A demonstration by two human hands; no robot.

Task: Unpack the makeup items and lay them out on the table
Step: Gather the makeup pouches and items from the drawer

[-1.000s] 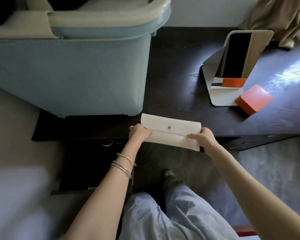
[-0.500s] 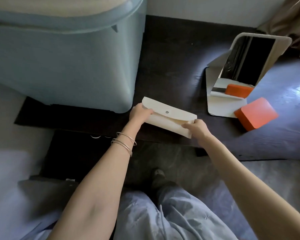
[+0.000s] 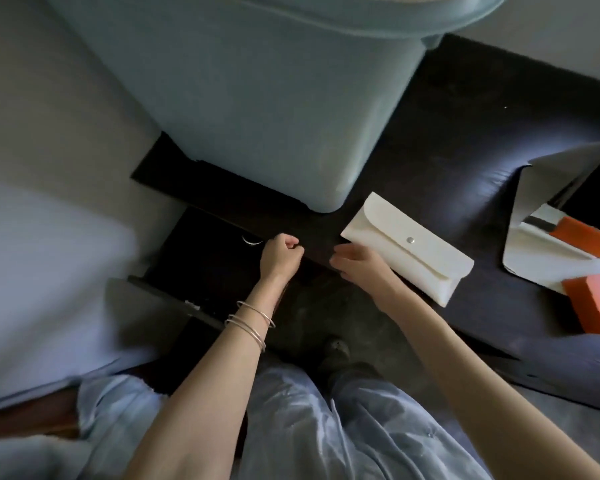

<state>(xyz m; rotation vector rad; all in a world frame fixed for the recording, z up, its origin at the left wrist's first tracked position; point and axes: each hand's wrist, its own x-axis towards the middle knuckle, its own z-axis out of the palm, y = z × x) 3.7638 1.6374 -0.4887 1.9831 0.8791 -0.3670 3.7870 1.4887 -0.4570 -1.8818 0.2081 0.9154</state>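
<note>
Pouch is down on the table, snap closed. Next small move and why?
Probably pop the flap: the white pouch lies flat, its snap fastened, nothing unpacked. The right hand rests at its near corner, fingers relaxed; the left hand is curled, holding nothing.

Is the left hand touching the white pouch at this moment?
Apart. The head view shows the left hand curled into a fist over the dark table's front edge, with bare tabletop between it and the white pouch.
</note>
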